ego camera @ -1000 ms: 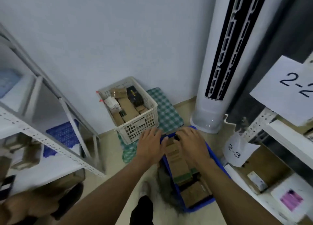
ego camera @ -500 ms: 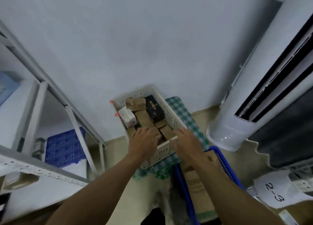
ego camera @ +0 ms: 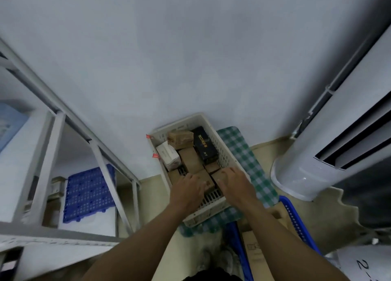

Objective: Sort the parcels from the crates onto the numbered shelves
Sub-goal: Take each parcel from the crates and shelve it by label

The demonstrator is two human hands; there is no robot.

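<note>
Head view — two hands [ego camera: 189, 188] [ego camera: 236, 182], two crates [ego camera: 224, 153] [ego camera: 294, 218]

The fingertips of the left hand [ego camera: 188, 188] and the right hand [ego camera: 236, 184] lay out of sight among the brown parcels [ego camera: 191, 164] in the white crate [ego camera: 225, 153], so whether either one gripped anything could not be told. The yellow print on the black box [ego camera: 206, 147] was too small to read. The right forearm covered part of the blue crate [ego camera: 296, 220], which the bottom edge cut off. The paper label [ego camera: 366, 266] in the corner showed only "2-". The shelf frame [ego camera: 53, 136] on the left was blurred.
</note>
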